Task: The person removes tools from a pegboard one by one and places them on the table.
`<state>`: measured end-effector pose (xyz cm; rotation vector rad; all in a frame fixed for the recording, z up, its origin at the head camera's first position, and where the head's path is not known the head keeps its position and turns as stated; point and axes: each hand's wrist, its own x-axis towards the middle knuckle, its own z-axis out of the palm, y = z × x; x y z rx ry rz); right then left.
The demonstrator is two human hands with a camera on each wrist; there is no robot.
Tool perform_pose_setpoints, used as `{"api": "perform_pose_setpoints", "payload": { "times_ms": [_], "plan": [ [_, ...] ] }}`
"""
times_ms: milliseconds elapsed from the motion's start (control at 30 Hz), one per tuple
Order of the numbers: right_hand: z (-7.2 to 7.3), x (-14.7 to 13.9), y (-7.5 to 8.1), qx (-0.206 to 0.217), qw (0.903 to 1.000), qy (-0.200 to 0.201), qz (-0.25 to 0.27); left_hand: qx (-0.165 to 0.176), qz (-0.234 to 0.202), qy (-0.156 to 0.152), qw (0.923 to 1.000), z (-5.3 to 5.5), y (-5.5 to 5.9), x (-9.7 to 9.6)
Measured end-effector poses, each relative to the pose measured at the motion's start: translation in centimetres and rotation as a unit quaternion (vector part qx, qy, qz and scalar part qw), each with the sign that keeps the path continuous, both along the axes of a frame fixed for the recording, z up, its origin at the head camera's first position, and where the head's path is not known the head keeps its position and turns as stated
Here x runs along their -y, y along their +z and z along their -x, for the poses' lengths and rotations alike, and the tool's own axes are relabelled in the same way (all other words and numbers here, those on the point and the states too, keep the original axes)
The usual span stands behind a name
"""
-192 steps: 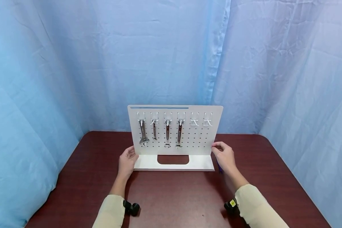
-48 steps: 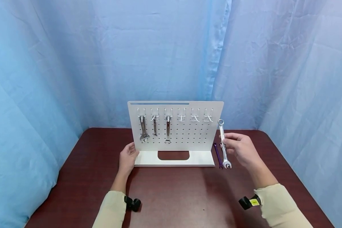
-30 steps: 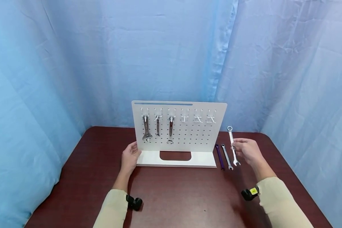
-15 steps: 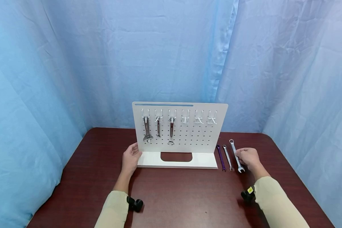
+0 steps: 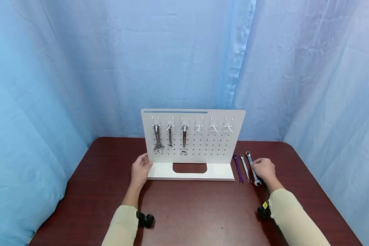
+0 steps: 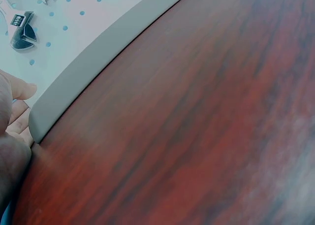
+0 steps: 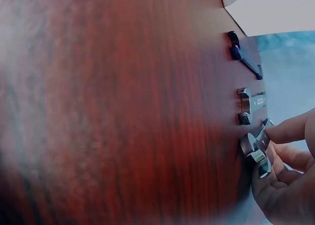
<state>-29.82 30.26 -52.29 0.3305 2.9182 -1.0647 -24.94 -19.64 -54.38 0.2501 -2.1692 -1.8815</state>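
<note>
On the table at the board's right, my right hand (image 5: 264, 169) pinches a silver combination wrench (image 5: 255, 177) between thumb and fingers, its open end toward me. Two more wrenches lie to its left: a smaller silver one (image 5: 245, 168) and a purple one (image 5: 238, 169). My left hand (image 5: 140, 169) holds the lower left edge of a white pegboard stand (image 5: 218, 171), thumb in front. Hanging from the board's left hooks are an adjustable wrench (image 5: 158, 136), a small wrench (image 5: 170, 137) and a combination wrench (image 5: 184, 139).
Bare double hooks (image 5: 214, 128) line the board's upper right. The stand rests on a dark red-brown table (image 5: 187, 208) with rounded far corners. Blue curtains (image 5: 178, 61) hang behind and at both sides.
The combination wrench from the fourth hook was taken off, carried right by my right hand and lowered to the table beside the other two wrenches. My left hand stays at the board's edge.
</note>
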Motion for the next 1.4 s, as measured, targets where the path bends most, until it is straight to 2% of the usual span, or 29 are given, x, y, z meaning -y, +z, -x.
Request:
{"api": "perform_pose_setpoints", "payload": {
  "times_ms": [267, 533, 733, 833, 1000, 1133, 1300, 1400],
  "plan": [
    [0.0, 0.4, 0.0, -0.011, 0.9992, -0.006, -0.038, 0.006, 0.002, 0.002, 1.0, -0.1, 0.1, -0.1],
    [0.0, 0.7, 0.0, -0.009, 0.9992, -0.006, -0.037, 0.005, 0.005, 0.009, 0.9999, 0.0, 0.2, -0.2],
    [-0.1, 0.6, 0.0, -0.013, 0.9997, -0.006, -0.021, 0.005, 0.01, 0.012, 0.9999, 0.0, 0.1, -0.2],
    [-0.2, 0.7, -0.1, -0.02, 0.9996, -0.022, 0.0, 0.007, 0.01, 0.013, 0.9998, -0.1, 0.2, -0.2],
    [-0.5, 1.8, 0.3, -0.061, 0.9964, -0.048, 0.035, 0.006, 0.008, 0.009, 0.9999, -0.1, 0.2, -0.2],
    [-0.6, 3.4, 1.1, -0.105, 0.9928, -0.03, 0.05, 0.002, 0.007, 0.011, 0.9999, 0.0, 0.1, -0.2],
    [-1.0, 5.9, 2.7, -0.14, 0.9869, 0.031, 0.074, 0.004, 0.008, 0.012, 0.9999, 0.1, 0.0, -0.2],
    [-1.4, 7.6, 4.0, -0.146, 0.9808, 0.068, 0.11, 0.004, 0.006, 0.011, 0.9999, 0.1, 0.0, -0.2]
  ]
}}
